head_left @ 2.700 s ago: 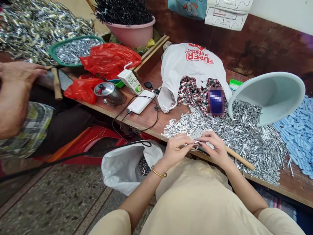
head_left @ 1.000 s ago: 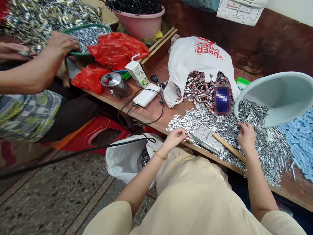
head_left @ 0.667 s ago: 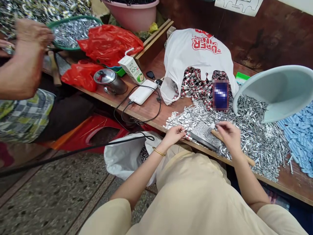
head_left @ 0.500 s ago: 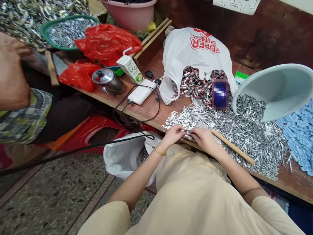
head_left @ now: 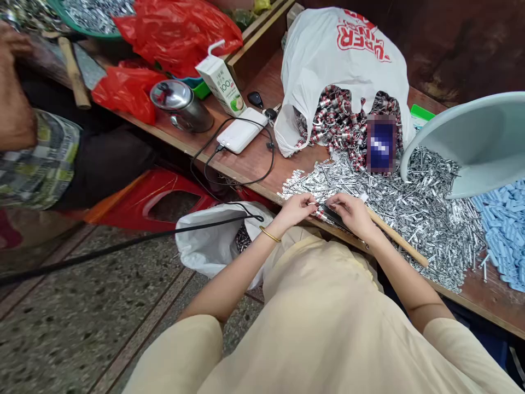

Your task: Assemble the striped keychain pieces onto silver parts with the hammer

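Observation:
My left hand (head_left: 298, 211) is closed in a pinch at the bench's front edge, its thumb and forefinger pressed on something too small to name. Just to its right, my right hand (head_left: 351, 218) has its fingers curled together, and whatever they hold is hidden. Between the two hands lies a dark flat strip (head_left: 334, 216), with a small red-and-silver metal part (head_left: 321, 215) beside it. A heap of loose silver metal pieces (head_left: 414, 224) spreads behind my hands and to their right. A wooden-handled tool (head_left: 400, 241) rests on this heap next to my right hand.
A white plastic bag (head_left: 305, 60) spills red-and-silver parts. A tipped pale basin (head_left: 492, 137) stands right, near blue pieces (head_left: 502, 224). Leftward are a power bank (head_left: 241, 130), juice carton (head_left: 221, 85) and metal mug (head_left: 180, 106). A white sack (head_left: 200, 241) sits below; another person's arm (head_left: 14, 98) shows.
The view has tilted down, so the bench items sit higher in the picture. My hands have drawn slightly apart, and the dark strip now shows between them.

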{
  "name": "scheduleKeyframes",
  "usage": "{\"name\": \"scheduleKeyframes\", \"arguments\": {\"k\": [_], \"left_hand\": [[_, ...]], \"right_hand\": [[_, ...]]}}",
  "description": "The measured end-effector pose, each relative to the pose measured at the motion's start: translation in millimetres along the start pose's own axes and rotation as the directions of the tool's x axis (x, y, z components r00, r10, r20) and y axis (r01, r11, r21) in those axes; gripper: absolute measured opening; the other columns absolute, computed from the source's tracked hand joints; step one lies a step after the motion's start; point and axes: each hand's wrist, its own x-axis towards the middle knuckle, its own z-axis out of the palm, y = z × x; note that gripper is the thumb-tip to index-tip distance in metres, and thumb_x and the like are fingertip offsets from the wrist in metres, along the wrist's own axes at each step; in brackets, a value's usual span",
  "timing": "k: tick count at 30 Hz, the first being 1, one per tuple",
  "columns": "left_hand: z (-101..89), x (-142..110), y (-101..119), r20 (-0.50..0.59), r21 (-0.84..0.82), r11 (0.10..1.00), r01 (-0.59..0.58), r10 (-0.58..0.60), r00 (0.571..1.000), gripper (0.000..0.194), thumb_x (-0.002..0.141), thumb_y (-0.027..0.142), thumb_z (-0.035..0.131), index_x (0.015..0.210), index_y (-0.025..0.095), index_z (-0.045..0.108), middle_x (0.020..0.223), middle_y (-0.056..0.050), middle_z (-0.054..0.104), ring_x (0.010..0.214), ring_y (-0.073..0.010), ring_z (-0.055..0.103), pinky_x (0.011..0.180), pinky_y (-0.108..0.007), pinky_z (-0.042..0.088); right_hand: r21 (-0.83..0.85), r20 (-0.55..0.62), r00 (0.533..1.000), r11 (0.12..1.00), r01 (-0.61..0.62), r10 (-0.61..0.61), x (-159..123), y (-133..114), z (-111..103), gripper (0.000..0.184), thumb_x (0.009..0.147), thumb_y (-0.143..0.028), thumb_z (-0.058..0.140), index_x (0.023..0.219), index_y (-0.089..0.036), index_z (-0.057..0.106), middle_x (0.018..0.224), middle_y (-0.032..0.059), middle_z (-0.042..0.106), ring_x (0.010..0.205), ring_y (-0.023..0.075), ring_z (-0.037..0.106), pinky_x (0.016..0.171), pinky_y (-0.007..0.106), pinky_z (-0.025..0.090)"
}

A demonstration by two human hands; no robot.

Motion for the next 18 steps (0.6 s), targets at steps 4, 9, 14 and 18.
{"name": "scheduleKeyframes", "arguments": {"k": [4, 9, 14, 18], "left_hand": [[0.8, 1.2, 0.7, 0.003, 0.007, 1.000, -0.002, 0.002, 1.000, 0.017, 0.072, 0.029, 0.070, 0.074, 0.017, 0.058, 0.065, 0.004, 0.058, 0.056, -0.0116, 0.059, 0.054, -0.024, 0.054], [2.5, 3.5, -2.2, -0.016, 0.013, 1.000, 0.016, -0.016, 1.000, 0.012, 0.073, 0.024, 0.067, 0.075, 0.016, 0.058, 0.065, 0.003, 0.060, 0.058, -0.0130, 0.062, 0.054, -0.024, 0.054], [3.3, 3.5, -3.6, -0.020, -0.001, 1.000, 0.023, -0.023, 1.000, 0.012, 0.072, 0.023, 0.067, 0.074, 0.016, 0.058, 0.064, 0.003, 0.059, 0.058, -0.0128, 0.062, 0.054, -0.023, 0.054], [4.6, 0.8, -1.8, -0.033, -0.041, 0.999, 0.021, -0.022, 0.999, 0.011, 0.073, 0.022, 0.067, 0.075, 0.016, 0.058, 0.066, 0.003, 0.059, 0.061, -0.0126, 0.062, 0.056, -0.023, 0.054]], "right_hand": [[0.003, 0.055, 0.998, 1.000, -0.009, 0.009, 11.3, 8.8, 6.7, 0.014, 0.085, -0.017, 0.061, 0.089, -0.021, 0.073, 0.090, 0.0035, 0.075, 0.086, 0.0200, 0.067, 0.083, 0.033, 0.050], [-0.029, 0.045, 0.999, 0.999, -0.022, 0.024, 18.6, 15.4, 15.7, 0.013, 0.082, -0.013, 0.063, 0.085, -0.021, 0.073, 0.087, 0.0016, 0.075, 0.085, 0.0188, 0.066, 0.083, 0.031, 0.048], [-0.089, 0.021, 0.999, 0.996, -0.032, 0.034, 17.3, 12.8, 21.5, 0.013, 0.084, -0.012, 0.062, 0.085, -0.021, 0.071, 0.089, 0.0026, 0.075, 0.088, 0.0196, 0.065, 0.083, 0.032, 0.047], [-0.183, 0.010, 0.999, 0.983, -0.029, 0.032, 17.3, 7.6, 24.5, 0.014, 0.084, -0.010, 0.061, 0.087, -0.020, 0.069, 0.093, 0.0047, 0.074, 0.094, 0.0214, 0.063, 0.087, 0.033, 0.045]]}}
